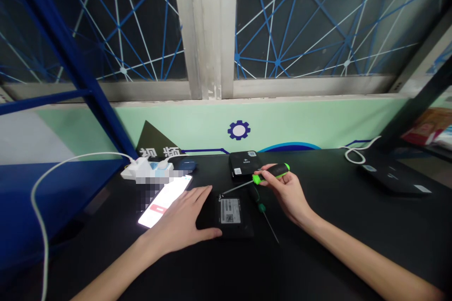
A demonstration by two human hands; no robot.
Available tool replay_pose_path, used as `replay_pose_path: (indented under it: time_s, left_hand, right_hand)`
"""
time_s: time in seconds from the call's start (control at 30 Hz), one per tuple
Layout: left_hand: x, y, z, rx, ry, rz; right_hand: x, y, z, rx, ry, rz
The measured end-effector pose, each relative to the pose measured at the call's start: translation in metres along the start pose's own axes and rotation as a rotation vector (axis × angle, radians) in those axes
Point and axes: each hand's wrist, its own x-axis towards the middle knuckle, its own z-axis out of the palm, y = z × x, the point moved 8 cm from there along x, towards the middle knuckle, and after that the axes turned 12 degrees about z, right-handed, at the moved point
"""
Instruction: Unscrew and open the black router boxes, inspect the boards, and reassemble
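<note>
My left hand [183,220] lies flat with fingers spread, its fingertips and thumb touching the left edge of a flat black device [235,225] with a white barcode label. It also partly covers a lit smartphone [163,201] on the table. My right hand [286,193] grips a screwdriver with a black-and-green handle [271,173], and its thin shaft reaches left to the device's top left corner. A second, slimmer screwdriver [262,208] with a green collar lies under my right hand.
A black box [244,164] with small labels sits just behind the device. Farther left are a power strip [155,167] with a white charger and a dark blue object [186,165]. A white cable [42,207] runs down the left, beside a blue shelf frame [70,51]. Another flat black device [391,176] lies at right.
</note>
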Motion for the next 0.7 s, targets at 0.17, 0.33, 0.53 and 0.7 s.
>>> replay_pose_path:
  time_s: [0.17,0.33,0.53,0.7]
  left_hand:
    - [-0.0004,0.0030,0.0012,-0.014,-0.023,-0.004]
    - [-0.0007,0.0052,0.0005,-0.013,-0.030,0.004]
    - [-0.0007,0.0057,0.0004,-0.020,-0.040,-0.004]
    - [-0.0004,0.0060,-0.0001,-0.020,-0.030,0.008]
  right_hand:
    - [0.0005,0.0049,0.0009,0.008,-0.011,-0.001]
    - [0.0010,0.0071,0.0024,0.050,-0.006,0.018]
    - [0.0018,0.0084,0.0042,0.039,-0.006,0.026]
    - [0.0023,0.0084,0.0044,0.032,-0.005,0.010]
